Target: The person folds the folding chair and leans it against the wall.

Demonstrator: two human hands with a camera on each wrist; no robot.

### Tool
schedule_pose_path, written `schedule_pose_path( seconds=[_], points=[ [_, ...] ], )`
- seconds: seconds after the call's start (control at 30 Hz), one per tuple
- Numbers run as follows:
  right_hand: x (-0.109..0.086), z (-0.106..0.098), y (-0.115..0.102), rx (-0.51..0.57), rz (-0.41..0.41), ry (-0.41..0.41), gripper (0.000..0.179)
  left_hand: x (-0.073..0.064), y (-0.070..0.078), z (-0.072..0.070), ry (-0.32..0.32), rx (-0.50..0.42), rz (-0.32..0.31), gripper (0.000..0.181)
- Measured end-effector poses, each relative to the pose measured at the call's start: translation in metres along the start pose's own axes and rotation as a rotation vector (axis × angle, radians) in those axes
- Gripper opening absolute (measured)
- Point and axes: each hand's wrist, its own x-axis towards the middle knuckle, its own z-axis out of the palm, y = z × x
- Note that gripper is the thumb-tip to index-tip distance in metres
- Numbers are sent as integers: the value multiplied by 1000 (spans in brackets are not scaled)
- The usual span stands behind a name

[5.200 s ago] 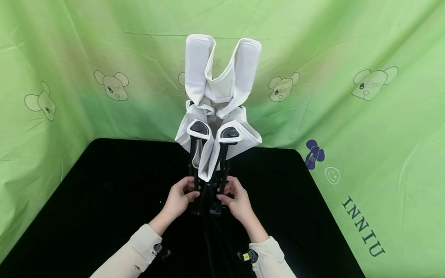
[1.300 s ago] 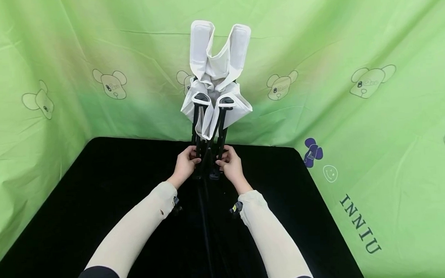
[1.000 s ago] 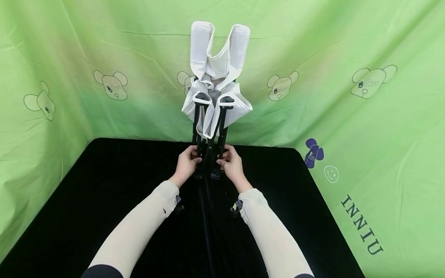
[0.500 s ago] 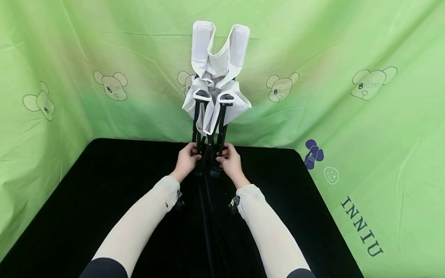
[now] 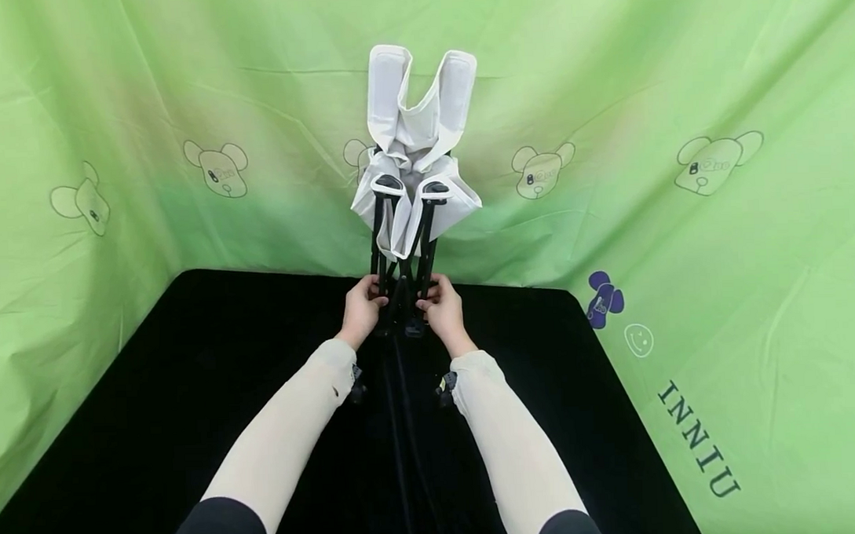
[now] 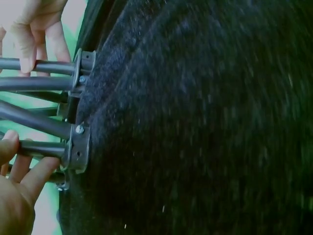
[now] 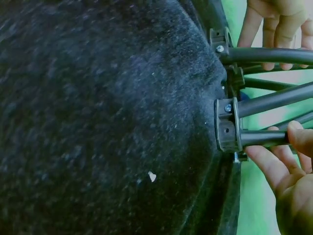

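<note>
A folded camp chair with white fabric [image 5: 420, 131] and a black tubular frame [image 5: 426, 220] stands upright near the far edge of the black-covered table. My left hand [image 5: 361, 309] pinches a tube low on the frame's left side. On the opposite side, my right hand [image 5: 445, 309] grips another tube at about the same height. In the left wrist view, the left thumb and fingers hold a tube just above a plastic foot [image 6: 77, 152]. The right wrist view has the right hand [image 7: 296, 196] holding a tube beside a similar foot [image 7: 227, 127]. The rear legs are partly hidden.
Black cloth [image 5: 191, 385] covers the table, with a long crease running toward me from the chair. A green curtain [image 5: 265, 84] with printed bear heads hangs closely behind and beside the table. A small pale speck [image 7: 152, 176] lies on the cloth.
Compared with about five seconds ago, the chair and both hands are farther away, at the table's far edge. Over the last second they have shifted only slightly. Both hands keep their grip.
</note>
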Motion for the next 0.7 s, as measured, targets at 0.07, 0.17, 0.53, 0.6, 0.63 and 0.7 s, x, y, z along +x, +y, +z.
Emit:
schedule_pose_path(
  seconds=[0.07,0.17,0.53,0.6,0.63,0.7],
  points=[
    [-1,0,0,-3,7,4,49,-2,0,4,26,2,3,34],
    [-2,0,0,-14,12,5,49,-5,0,7,53,4,-10,36],
    [-4,0,0,-51,39,3,53,-10,6,11,72,-2,-75,42],
    [-4,-1,-1,-55,38,6,54,-11,7,12,78,-14,-73,42],
    [-4,-1,-1,-56,40,7,54,-11,7,12,81,-19,-73,42],
    [-4,-2,-1,-57,46,7,55,-12,9,13,84,-26,-73,42]
  ],
)
